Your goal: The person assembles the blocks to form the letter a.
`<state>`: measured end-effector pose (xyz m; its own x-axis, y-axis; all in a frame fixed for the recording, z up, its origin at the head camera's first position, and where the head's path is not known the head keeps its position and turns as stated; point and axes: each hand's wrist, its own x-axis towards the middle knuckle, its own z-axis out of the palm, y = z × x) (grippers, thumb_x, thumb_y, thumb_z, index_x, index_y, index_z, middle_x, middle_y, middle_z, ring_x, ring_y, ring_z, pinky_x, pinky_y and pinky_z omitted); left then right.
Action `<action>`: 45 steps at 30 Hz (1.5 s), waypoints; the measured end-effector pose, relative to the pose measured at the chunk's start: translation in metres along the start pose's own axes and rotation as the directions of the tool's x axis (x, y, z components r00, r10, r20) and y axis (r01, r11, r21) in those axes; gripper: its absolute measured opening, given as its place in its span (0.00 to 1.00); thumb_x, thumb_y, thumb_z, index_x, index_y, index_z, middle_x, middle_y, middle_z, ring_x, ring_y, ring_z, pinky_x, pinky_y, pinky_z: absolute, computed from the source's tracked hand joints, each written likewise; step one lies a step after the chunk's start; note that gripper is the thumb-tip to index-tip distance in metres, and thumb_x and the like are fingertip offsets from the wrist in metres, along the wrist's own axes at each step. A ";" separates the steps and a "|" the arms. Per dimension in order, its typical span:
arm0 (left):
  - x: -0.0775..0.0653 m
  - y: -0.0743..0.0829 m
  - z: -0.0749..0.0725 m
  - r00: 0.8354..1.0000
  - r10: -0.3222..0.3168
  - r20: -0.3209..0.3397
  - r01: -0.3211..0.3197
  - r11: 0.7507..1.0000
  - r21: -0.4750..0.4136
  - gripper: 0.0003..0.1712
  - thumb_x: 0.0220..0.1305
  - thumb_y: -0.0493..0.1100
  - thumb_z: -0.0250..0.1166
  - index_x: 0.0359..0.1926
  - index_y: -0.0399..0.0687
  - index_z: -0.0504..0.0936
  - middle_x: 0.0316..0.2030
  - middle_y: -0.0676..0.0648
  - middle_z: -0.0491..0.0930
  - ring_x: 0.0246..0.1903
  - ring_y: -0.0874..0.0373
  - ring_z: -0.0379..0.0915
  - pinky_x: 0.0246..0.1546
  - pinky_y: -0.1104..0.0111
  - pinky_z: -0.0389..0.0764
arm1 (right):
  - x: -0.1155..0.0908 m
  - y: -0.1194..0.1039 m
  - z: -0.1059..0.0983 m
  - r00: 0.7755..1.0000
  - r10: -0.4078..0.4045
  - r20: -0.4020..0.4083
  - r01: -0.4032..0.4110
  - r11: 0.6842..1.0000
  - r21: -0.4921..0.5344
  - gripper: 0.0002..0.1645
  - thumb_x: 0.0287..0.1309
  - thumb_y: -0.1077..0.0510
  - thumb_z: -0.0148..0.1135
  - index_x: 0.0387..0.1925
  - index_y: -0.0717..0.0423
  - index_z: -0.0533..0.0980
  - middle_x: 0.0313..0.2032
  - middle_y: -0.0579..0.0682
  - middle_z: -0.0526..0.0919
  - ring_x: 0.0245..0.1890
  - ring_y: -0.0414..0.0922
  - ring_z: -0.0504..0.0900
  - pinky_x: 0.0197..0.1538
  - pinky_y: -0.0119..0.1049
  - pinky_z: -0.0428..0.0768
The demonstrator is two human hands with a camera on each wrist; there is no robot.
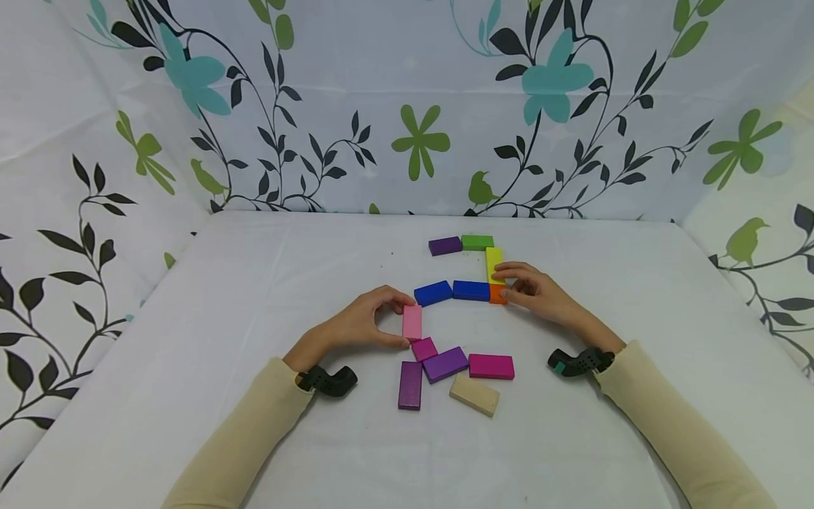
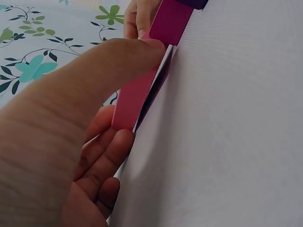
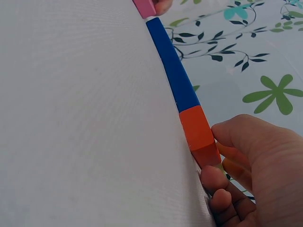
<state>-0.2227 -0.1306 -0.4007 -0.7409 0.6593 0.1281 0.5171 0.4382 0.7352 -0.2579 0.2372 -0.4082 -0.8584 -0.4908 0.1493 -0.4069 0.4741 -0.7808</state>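
At the left, the left hand (image 1: pixel 365 322) pinches the pink block (image 1: pixel 412 323) by its two ends, so that piece seems not yet settled. The purple block (image 1: pixel 410 386) lies nearer the front. Rightward come the small magenta block (image 1: pixel 425 348) and left blue block (image 1: pixel 434 293), near the pink one's ends, then the violet block (image 1: pixel 446 365) and, far back, the dark purple block (image 1: pixel 445 246). Next are the right blue block (image 1: pixel 471 290), the askew tan block (image 1: pixel 474 394), the green block (image 1: pixel 478 242) and the deep pink block (image 1: pixel 491 367). The winding layout looks mostly laid; purple and tan appear left over. Last, the yellow block (image 1: pixel 492 261) and orange block (image 1: pixel 497 294) meet the right hand (image 1: pixel 540 293), fingers bent; whether it grasps either, I cannot tell. Beneath is a white table (image 1: pixel 572 438); behind it, a pale sheet (image 1: pixel 356 71) printed with leaves and flowers
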 end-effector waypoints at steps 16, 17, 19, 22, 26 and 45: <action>0.000 -0.002 -0.002 0.998 0.025 0.049 -0.024 1.000 -0.015 0.33 0.53 0.45 0.75 0.60 0.49 0.76 0.53 0.51 0.75 0.52 0.59 0.70 0.58 0.61 0.70 | -0.001 -0.001 -0.002 1.000 -0.016 0.006 0.016 1.000 0.007 0.21 0.65 0.64 0.58 0.59 0.63 0.74 0.66 0.60 0.66 0.40 0.45 0.73 0.43 0.25 0.72; 0.000 -0.002 -0.002 0.999 0.025 0.049 -0.024 1.000 -0.017 0.33 0.53 0.45 0.75 0.60 0.49 0.76 0.53 0.51 0.75 0.52 0.59 0.70 0.58 0.61 0.70 | -0.001 -0.001 -0.002 1.000 -0.017 0.005 0.017 1.000 0.008 0.21 0.65 0.64 0.58 0.59 0.63 0.74 0.66 0.60 0.66 0.40 0.45 0.73 0.43 0.25 0.72; 0.000 -0.001 -0.002 0.999 0.021 0.048 -0.021 1.000 -0.020 0.33 0.53 0.45 0.75 0.60 0.49 0.76 0.52 0.51 0.75 0.52 0.58 0.69 0.58 0.61 0.70 | -0.001 -0.001 -0.002 1.000 -0.018 0.006 0.018 1.000 0.010 0.21 0.65 0.64 0.58 0.59 0.63 0.74 0.66 0.60 0.66 0.40 0.45 0.73 0.43 0.25 0.72; 0.000 0.000 -0.002 0.999 0.013 0.045 -0.012 1.000 -0.016 0.33 0.53 0.45 0.76 0.60 0.49 0.76 0.52 0.51 0.75 0.51 0.58 0.69 0.58 0.60 0.69 | -0.001 -0.001 -0.002 1.000 -0.016 0.007 0.016 1.000 0.011 0.21 0.65 0.64 0.59 0.59 0.63 0.74 0.66 0.60 0.66 0.40 0.45 0.73 0.43 0.25 0.72; 0.000 0.002 -0.002 0.999 -0.002 0.044 0.002 1.000 -0.008 0.34 0.52 0.45 0.76 0.61 0.49 0.75 0.52 0.51 0.75 0.52 0.59 0.69 0.59 0.60 0.68 | -0.001 -0.001 -0.002 1.000 -0.017 0.006 0.017 1.000 0.008 0.21 0.65 0.64 0.59 0.59 0.63 0.74 0.66 0.60 0.66 0.40 0.44 0.73 0.42 0.25 0.72; 0.003 0.014 -0.002 0.990 0.127 -0.060 -0.128 0.992 -0.003 0.25 0.54 0.41 0.74 0.54 0.44 0.79 0.48 0.48 0.78 0.48 0.55 0.72 0.47 0.59 0.72 | 0.000 0.000 0.000 1.000 -0.008 0.004 0.008 1.000 0.000 0.21 0.65 0.65 0.59 0.59 0.63 0.74 0.66 0.59 0.66 0.40 0.44 0.73 0.42 0.24 0.71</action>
<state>-0.2183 -0.1232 -0.3885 -0.6933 0.6720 0.2605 0.6063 0.3484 0.7149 -0.2580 0.2375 -0.4078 -0.8539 -0.4975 0.1529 -0.4135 0.4701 -0.7797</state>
